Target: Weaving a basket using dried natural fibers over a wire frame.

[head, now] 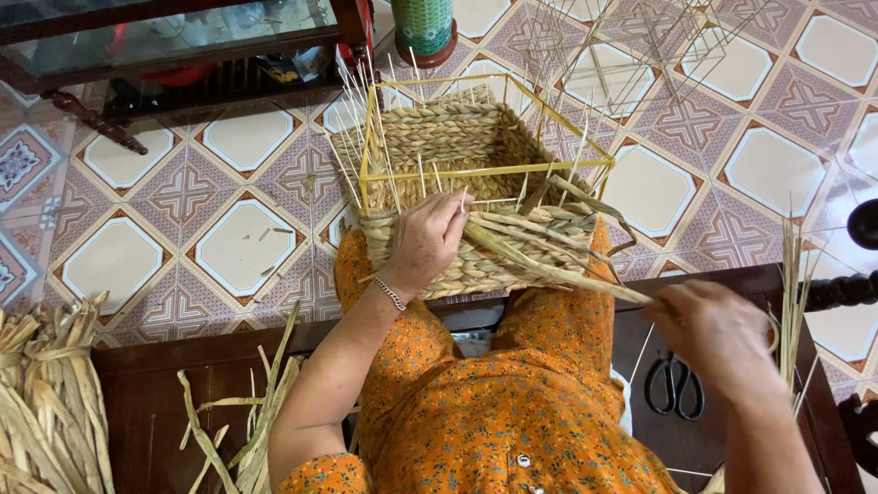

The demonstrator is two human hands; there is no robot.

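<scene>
Resting on the lap, over orange flowered fabric [512,402], a half-woven basket [457,146] of braided dried straw, tipped on its side with the open mouth facing far. Fitted inside it, a yellow wire frame [485,170], its rim showing above the woven wall; thin pale upright stakes [366,110] bristling from the left and far edges. Pressed flat against the near wall of the basket, the left hand [425,242], fingers together and curled over the weave near the top edge, thumb tucked underneath; a thin silver bracelet [390,294] at the wrist. Running from that hand rightward and nearer, a bundle of loose straw strands [549,261], drawn taut to the right hand [713,329]. Blurred, that right hand, closed around the end of the strands; exact finger placement impossible to tell.

Lying near right on a dark wooden bench [155,402], just beside the right forearm, a pair of black-handled scissors [674,384]. Standing at the right edge, a few upright straw stalks [794,293]. Piled near left, bundles of dried straw [46,402], with more loose strands [251,421] draped over the bench beside the left elbow. Underneath everything, a patterned tile floor [229,229] with scattered straw scraps. Far left, a dark glass-fronted cabinet [174,37]; far centre, a green cylindrical vase [422,26]; far right, an empty wire frame [640,46] on the tiles.
</scene>
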